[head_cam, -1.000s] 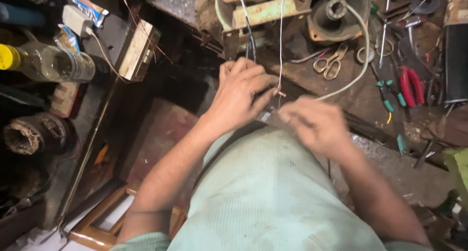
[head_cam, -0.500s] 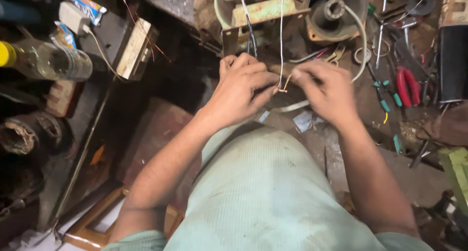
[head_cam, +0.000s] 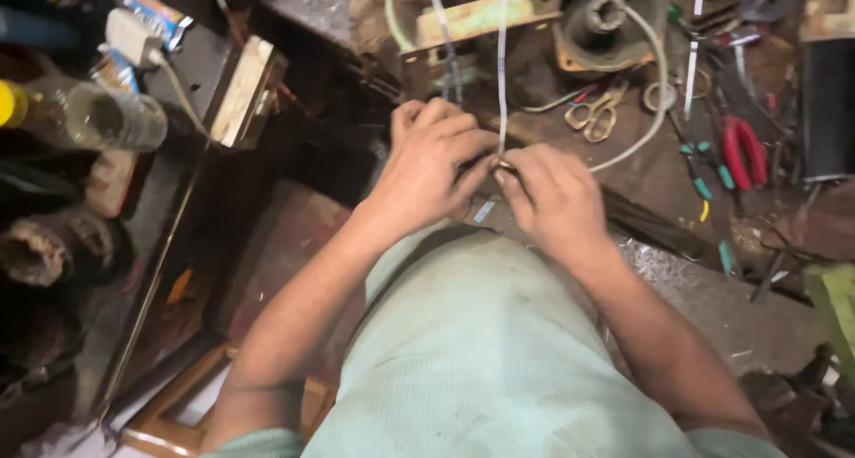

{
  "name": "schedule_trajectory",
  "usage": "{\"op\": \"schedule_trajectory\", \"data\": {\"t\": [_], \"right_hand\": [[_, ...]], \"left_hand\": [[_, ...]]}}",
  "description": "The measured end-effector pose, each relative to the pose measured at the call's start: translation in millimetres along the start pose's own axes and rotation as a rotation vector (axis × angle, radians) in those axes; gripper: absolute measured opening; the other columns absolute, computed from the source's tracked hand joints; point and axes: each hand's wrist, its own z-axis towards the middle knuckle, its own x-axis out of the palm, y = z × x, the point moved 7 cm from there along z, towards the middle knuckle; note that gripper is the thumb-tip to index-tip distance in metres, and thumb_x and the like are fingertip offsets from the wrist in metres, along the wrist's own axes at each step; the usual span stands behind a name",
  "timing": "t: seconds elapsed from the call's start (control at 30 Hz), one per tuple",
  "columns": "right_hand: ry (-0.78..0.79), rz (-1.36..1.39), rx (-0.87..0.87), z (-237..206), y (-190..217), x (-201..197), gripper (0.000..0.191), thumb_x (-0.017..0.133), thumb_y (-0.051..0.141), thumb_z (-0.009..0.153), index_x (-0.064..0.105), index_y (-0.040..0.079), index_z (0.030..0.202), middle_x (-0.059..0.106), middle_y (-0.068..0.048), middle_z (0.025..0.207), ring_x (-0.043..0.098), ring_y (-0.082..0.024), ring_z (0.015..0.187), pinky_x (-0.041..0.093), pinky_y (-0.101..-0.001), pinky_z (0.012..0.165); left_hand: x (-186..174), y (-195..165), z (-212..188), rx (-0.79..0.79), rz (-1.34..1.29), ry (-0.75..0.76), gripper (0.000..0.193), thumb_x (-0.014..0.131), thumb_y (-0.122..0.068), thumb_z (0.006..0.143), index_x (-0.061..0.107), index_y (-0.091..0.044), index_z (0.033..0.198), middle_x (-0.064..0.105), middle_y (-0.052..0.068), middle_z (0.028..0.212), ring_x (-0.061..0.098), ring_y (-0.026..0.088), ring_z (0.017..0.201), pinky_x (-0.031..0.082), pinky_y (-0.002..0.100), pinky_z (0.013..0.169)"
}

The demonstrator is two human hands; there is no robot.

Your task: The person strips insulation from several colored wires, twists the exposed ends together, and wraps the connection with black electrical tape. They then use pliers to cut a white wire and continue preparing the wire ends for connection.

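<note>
My left hand [head_cam: 436, 160] and my right hand [head_cam: 552, 195] meet fingertip to fingertip over my lap, both pinching the lower end of a thin white sleeved wire [head_cam: 501, 75]. The wire runs straight up from my fingers to a greenish motor housing [head_cam: 472, 13] at the top of the bench. A second thin wire [head_cam: 445, 48] hangs beside it. What lies under my palms is hidden.
Brass-handled scissors [head_cam: 595, 111] and red-handled pliers [head_cam: 744, 151] lie on the cluttered bench at right, with green-handled tools [head_cam: 699, 178] between them. A thick white cable [head_cam: 655, 93] loops past a round motor part [head_cam: 606, 17]. A plastic bottle [head_cam: 98, 111] lies at left.
My right hand has moved up and to the left until its fingers meet the left hand's at the wire. The left hand has stayed almost in place.
</note>
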Motion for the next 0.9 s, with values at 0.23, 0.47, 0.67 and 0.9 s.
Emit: {"op": "schedule_trajectory", "data": {"t": [0.23,0.47,0.67,0.9], "right_hand": [[0.100,0.947,0.864,-24.7,-20.8,46.1,0.020,0.060,0.024,0.104,0.067,0.006,0.109,0.071,-0.005,0.085,0.072,-0.016,0.069,0.054,-0.0319,0.059],[-0.086,-0.036,0.416,-61.6,-113.9,-17.1,0.020,0.072,0.021,0.092,0.074,0.007,0.106,0.076,-0.014,0.100,0.072,-0.035,0.092,0.056,-0.0440,0.080],[-0.148,-0.600,0.574,-127.7,-233.2,-65.2,0.050,0.083,0.035,0.086,0.062,0.003,0.118,0.060,-0.020,0.125,0.055,-0.041,0.118,0.043,-0.0538,0.096],[0.011,-0.634,0.592,-148.8,-236.7,-47.1,0.043,0.085,0.028,0.087,0.059,0.010,0.117,0.056,-0.016,0.119,0.056,-0.039,0.111,0.046,-0.0529,0.090]], "left_hand": [[0.1,-4.6,-5.8,0.043,0.029,-0.122,0.020,0.079,-0.016,0.092,0.073,-0.011,0.110,0.064,0.005,0.100,0.057,0.027,0.112,0.033,0.047,0.105],[-4.7,-14.8,-12.3,-0.032,0.137,-0.042,0.019,0.078,-0.018,0.097,0.071,-0.009,0.112,0.065,0.007,0.110,0.057,0.029,0.118,0.034,0.047,0.108],[-29.3,-36.0,-30.9,-0.167,0.138,-0.197,0.030,0.074,-0.018,0.101,0.067,-0.005,0.127,0.057,0.016,0.126,0.049,0.036,0.126,0.040,0.046,0.113],[-11.1,-66.0,-23.4,-0.082,-0.028,-0.122,0.022,0.076,-0.017,0.096,0.070,-0.005,0.113,0.062,0.013,0.115,0.057,0.031,0.114,0.048,0.041,0.100]]}}
